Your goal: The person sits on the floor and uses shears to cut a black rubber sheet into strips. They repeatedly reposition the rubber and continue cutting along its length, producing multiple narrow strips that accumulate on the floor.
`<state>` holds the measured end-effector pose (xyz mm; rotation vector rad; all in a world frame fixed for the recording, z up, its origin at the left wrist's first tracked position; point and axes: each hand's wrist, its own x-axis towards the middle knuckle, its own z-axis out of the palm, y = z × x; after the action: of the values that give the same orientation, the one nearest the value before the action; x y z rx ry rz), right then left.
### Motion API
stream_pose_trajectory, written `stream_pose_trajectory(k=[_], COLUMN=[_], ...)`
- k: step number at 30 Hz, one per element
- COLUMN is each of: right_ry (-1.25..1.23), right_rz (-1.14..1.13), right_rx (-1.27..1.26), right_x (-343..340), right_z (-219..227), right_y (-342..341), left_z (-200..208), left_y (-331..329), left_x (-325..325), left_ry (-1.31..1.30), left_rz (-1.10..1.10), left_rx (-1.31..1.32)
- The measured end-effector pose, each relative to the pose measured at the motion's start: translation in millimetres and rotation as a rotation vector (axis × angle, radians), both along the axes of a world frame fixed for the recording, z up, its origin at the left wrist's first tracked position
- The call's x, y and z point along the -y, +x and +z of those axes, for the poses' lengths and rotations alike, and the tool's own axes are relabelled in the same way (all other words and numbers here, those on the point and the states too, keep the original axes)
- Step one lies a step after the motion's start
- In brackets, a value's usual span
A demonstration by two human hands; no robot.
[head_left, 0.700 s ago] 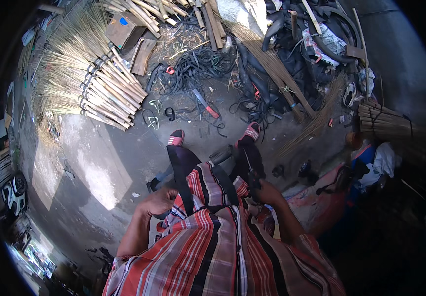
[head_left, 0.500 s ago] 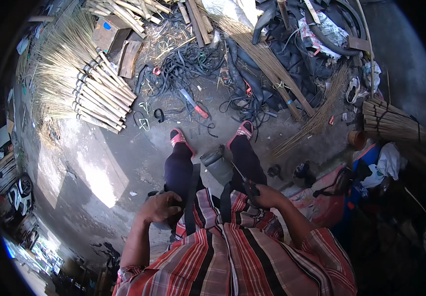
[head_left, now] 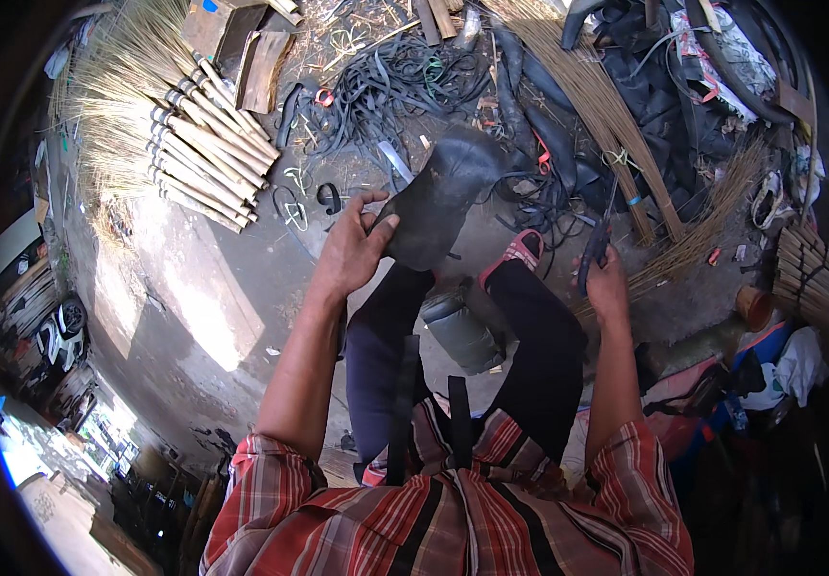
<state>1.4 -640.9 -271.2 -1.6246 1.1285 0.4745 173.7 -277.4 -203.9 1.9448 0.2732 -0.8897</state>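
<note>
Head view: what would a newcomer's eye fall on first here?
Probably the fan of pale-handled brooms spread on the floor at upper left, their bristles pointing outward. Near the centre, the left hand holds up a dark, flexible sheet, while the right hand grips a dark-handled tool with a thin blade. Beyond the sheet lies a tangle of black strips.

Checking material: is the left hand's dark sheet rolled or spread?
Spread out, though curved: the dark sheet shows a broad face beyond the left hand.
</note>
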Motion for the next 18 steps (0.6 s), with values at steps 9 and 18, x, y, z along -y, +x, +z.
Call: stream_pose_trajectory(k=[9, 18], right_ry=[0.171, 0.257], right_rz=[-0.002, 0.011], right_rx=[0.159, 0.388], right_x=[-35, -57], right_z=[-153, -171], right_y=[46, 77], left_z=[-250, -365], left_y=[60, 101], left_x=[27, 36], left_ry=[0.060, -0.153], left_rz=[-0.276, -0.054], left_rx=[0.158, -0.022])
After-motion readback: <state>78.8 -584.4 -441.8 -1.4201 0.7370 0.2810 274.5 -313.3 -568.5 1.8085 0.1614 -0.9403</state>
